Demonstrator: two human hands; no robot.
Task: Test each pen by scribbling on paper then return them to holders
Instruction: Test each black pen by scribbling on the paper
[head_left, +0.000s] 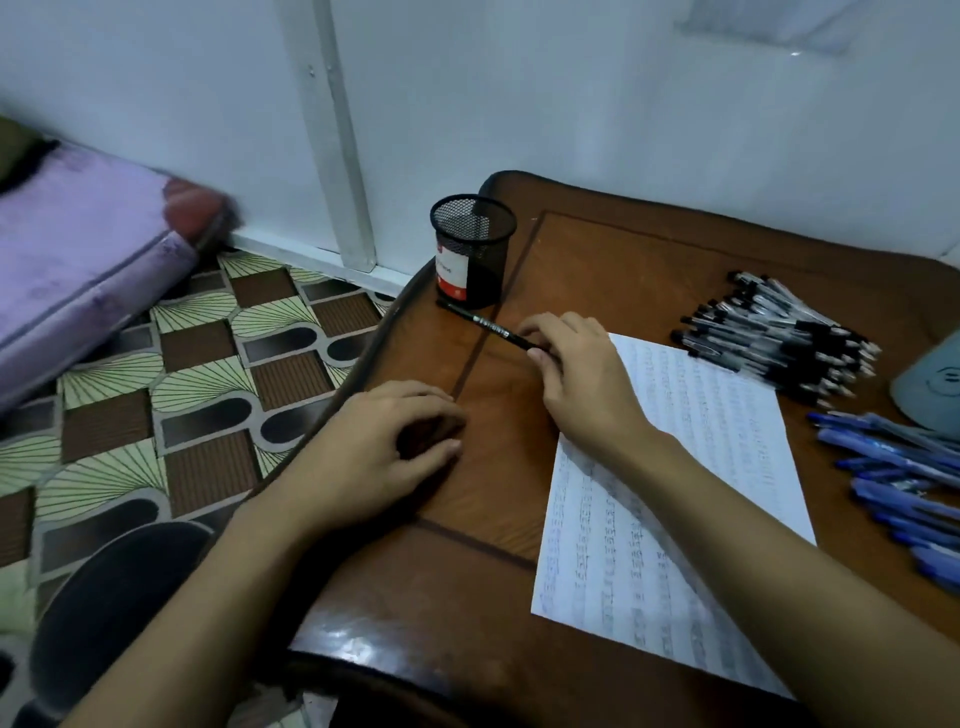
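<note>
My right hand (576, 374) pinches a black pen (485, 325) at one end; the pen points up and left toward the foot of the black mesh holder (472, 249), which stands at the table's far left corner. My left hand (384, 441) rests on the wooden table (467, 597) with fingers loosely curled, holding nothing. A white sheet of paper (675, 493) covered with scribble rows lies under my right forearm. A pile of black pens (774, 338) lies to the right of the sheet, and a pile of blue pens (898, 478) lies nearer, at the right edge.
A grey-blue rounded object (930, 384) sits at the right edge beyond the blue pens. The white wall stands right behind the table. Left of the table are a patterned floor (197, 353), a purple mattress (78, 260) and a dark chair seat (114, 597).
</note>
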